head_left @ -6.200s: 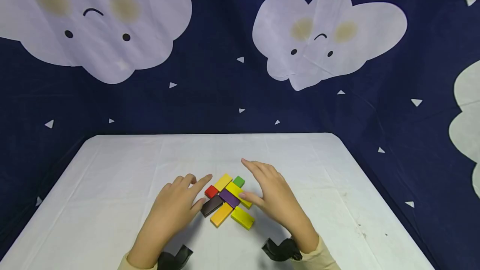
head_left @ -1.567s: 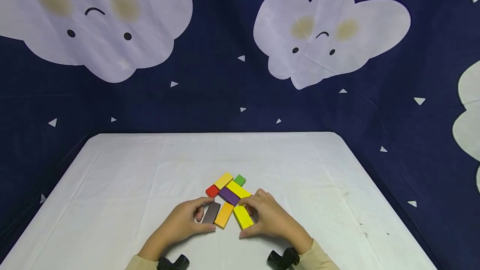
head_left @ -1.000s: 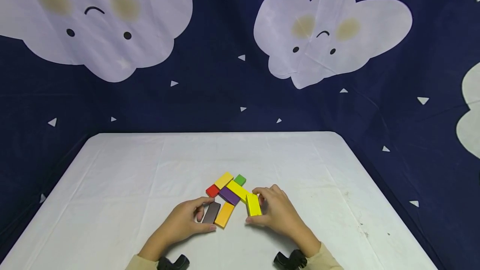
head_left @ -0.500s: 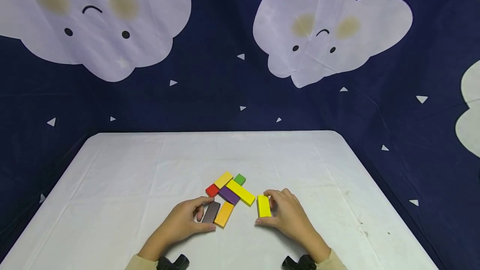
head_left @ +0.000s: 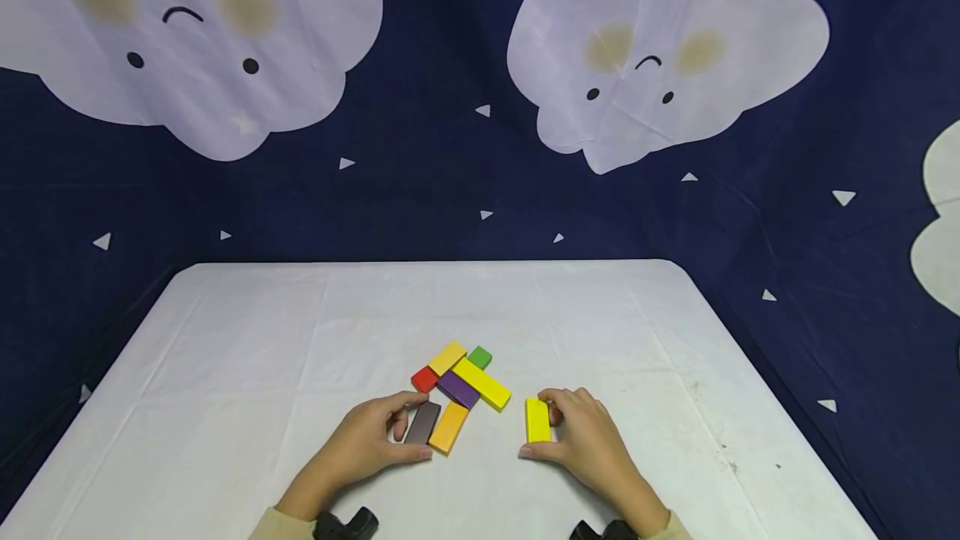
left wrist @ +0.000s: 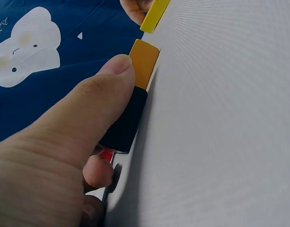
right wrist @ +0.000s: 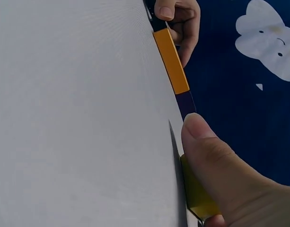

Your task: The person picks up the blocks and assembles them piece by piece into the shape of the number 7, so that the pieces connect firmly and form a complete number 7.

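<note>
My left hand [head_left: 363, 442] pinches a dark grey block [head_left: 423, 423] by its ends, thumb at the near end and index finger at the far end. Right beside that block lies an orange block [head_left: 449, 427]. Off to the right, my right hand [head_left: 592, 444] grips a yellow block [head_left: 537, 421] between thumb and fingers, apart from the cluster. In the right wrist view the thumb [right wrist: 215, 151] covers part of this yellow block [right wrist: 196, 191]. Behind the orange block lie a purple block [head_left: 458, 390] and a longer yellow block [head_left: 482, 383].
At the cluster's back are a red block [head_left: 424, 379], an amber block [head_left: 447, 357] and a small green block [head_left: 480, 357]. They lie on a white-covered table [head_left: 262, 340]. Beyond its back edge hangs a dark blue cloth [head_left: 442, 190] with printed clouds.
Both hands were open over the blocks; each then took hold of one. The grey block has turned beside the orange one. My right hand has carried the yellow block rightward, away from the cluster.
</note>
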Demonstrator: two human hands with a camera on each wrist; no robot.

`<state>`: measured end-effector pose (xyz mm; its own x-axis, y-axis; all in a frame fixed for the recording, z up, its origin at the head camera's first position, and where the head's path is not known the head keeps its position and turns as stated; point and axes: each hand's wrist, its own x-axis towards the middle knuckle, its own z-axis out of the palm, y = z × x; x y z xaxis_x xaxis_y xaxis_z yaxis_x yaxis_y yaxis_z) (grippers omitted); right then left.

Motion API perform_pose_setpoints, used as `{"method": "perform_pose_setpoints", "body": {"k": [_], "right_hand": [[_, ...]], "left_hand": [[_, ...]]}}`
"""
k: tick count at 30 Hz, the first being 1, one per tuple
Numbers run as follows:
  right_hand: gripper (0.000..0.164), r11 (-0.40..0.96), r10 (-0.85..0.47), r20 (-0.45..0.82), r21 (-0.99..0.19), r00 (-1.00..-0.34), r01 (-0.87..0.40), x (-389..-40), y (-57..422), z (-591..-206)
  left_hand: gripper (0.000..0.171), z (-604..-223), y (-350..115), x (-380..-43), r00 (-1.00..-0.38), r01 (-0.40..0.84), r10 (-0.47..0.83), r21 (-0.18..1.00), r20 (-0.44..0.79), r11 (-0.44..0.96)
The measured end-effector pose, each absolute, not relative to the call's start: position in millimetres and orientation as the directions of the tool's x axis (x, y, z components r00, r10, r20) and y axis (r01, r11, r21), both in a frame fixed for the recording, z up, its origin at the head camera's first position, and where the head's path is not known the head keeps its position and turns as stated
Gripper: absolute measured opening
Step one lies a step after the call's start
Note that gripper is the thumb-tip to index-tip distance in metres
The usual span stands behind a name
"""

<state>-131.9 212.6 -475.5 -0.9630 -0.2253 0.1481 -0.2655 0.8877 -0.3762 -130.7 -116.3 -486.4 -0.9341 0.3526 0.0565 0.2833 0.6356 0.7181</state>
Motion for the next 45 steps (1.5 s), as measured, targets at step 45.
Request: {"method": "perform_pose_setpoints", "body": {"k": [45], "right_hand": [[0.067,0.833,-0.246,0.326,-0.41,-0.913,-0.371,-119.0,215.7,-485.2]], "left_hand": [[0.071,-485.8,-117.5,-130.2,-0.937,0.265,0.347,0.73,0.042,0.63]]}}
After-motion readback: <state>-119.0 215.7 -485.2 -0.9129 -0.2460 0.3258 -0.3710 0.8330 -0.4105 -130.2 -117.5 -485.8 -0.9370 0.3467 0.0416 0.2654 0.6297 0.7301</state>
